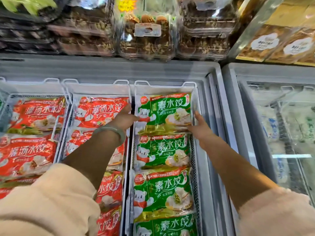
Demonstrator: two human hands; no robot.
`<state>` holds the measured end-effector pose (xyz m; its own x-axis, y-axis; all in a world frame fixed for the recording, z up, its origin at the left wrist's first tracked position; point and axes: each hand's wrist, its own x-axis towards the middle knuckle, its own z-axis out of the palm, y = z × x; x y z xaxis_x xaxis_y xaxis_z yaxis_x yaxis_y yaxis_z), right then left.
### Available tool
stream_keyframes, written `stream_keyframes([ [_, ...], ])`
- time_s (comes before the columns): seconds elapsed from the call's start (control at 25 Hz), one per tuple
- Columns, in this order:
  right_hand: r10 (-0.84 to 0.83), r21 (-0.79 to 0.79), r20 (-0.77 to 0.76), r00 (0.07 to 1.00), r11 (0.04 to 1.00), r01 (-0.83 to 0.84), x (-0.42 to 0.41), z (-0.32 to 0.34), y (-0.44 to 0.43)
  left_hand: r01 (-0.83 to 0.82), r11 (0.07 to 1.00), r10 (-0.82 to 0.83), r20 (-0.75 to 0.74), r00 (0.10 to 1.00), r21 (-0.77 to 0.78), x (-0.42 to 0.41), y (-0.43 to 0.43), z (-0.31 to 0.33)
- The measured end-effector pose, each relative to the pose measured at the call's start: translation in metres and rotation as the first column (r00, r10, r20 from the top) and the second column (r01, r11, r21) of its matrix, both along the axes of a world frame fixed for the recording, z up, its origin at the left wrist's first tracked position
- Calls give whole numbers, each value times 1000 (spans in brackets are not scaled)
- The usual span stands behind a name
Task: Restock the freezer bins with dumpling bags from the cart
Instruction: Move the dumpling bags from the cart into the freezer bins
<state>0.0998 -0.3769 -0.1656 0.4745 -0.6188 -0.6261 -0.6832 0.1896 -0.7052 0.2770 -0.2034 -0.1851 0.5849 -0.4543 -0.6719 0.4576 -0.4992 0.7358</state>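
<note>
Sleeves: The fluffy cream left sleeve (42,201) and right sleeve (276,213) are closest. Both arms reach out over the open freezer.
Left hand (125,117): It sits at the left edge of the far green bag (165,111). The fingers look mostly straight and press against that edge, and the thumb points up. A pale bracelet (110,130) is on the wrist.
Right hand (200,126): It grips the bag's near right corner. The thumb is up by the side and the fingers are tucked under.
Far green bag: This dumpling bag lies flat at the far end of the right bin (163,86), with its picture side up.
Why two hands: The bag is floppy. I think a hand on each side keeps it flat and straight, so it fits between the wire walls.
Green bags (162,152): More of them lie in a row toward the camera, all facing up, likely so shoppers can read them.
Red bags (100,111): These fill the bins to the left. The colours are kept apart, one kind to a bin.
Cart: It is not in sight.
How far along: The green row looks full, so this bin seems nearly done.
Nut boxes (146,36): Clear boxes sit on the shelf behind the freezer, and they look blurry.
Next freezer (281,125): It is on the right, under a frosty glass lid.
</note>
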Motion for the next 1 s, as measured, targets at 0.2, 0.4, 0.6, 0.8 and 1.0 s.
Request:
stream_keyframes([
  [0.2, 50, 71, -144, 988, 997, -40, -32, -3, 17, -33, 982, 32, 12, 999, 185, -27, 21, 10],
  [0.4, 42, 142, -144, 989, 990, -21, -83, 27, 55, 94, 980, -71, -130, 989, 177, -89, 42, 56],
  [0.6, 39, 237, -74, 997, 971, -20, -158, 58, 100, 287, 947, -278, -82, 957, 141, -149, 59, 105],
  [0.8, -201, 216, -75, 977, 953, 213, -243, 89, 143, 485, 857, -494, 13, 869, 173, -201, 76, 133],
  [1.0, -464, 210, -1, 886, 866, 453, -341, 102, 202, 644, 752, -658, 85, 749, 143, -267, 91, 143],
])
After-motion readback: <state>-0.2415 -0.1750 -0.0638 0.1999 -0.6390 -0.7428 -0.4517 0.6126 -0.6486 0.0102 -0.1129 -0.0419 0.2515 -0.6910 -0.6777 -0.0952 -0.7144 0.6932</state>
